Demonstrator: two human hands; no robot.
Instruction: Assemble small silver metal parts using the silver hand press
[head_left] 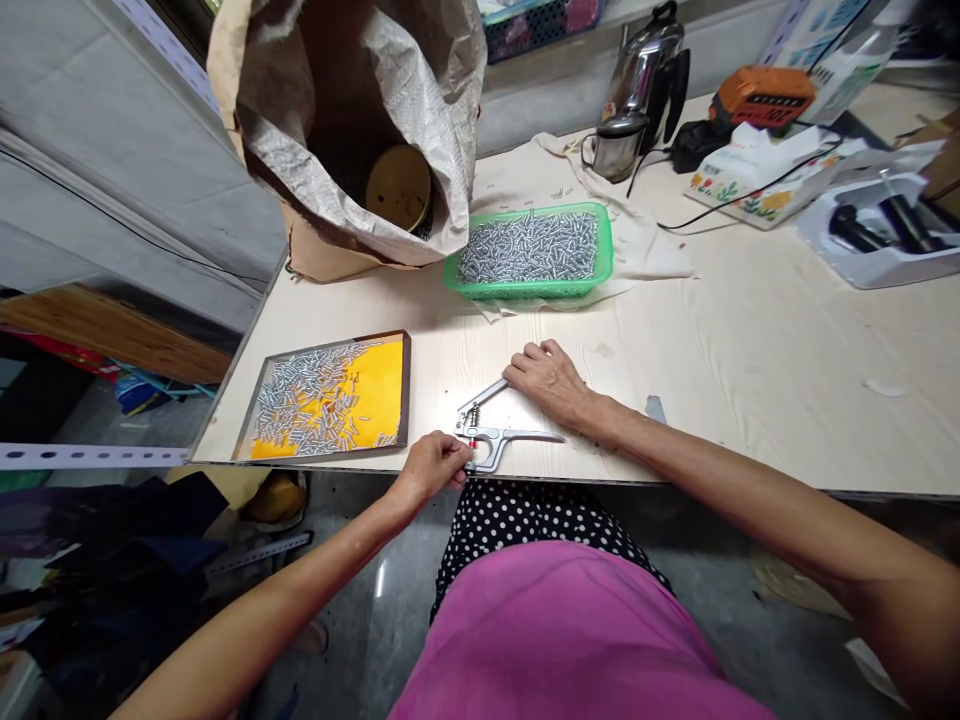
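Observation:
A silver plier-like hand press (499, 445) with a spring and a red part lies at the table's front edge, its upper lever raised. My right hand (551, 383) is closed around the end of that lever. At the press's jaw, the fingers of my left hand (435, 463) are pinched together; whatever is between them is hidden or too small to name. Left of it sits a shallow tray (406, 390) with a yellow bottom and many small metal pieces (307, 395). Farther back, a green plastic basket (529, 290) is filled with similar silvery pieces (532, 245).
A large open woven sack (442, 120) with a round container (399, 188) inside stands behind the tray. At the back right are a metal kettle (637, 70), a metal cup (616, 148), an orange tool battery (761, 97), a tissue box (772, 180) and a white bin (862, 265).

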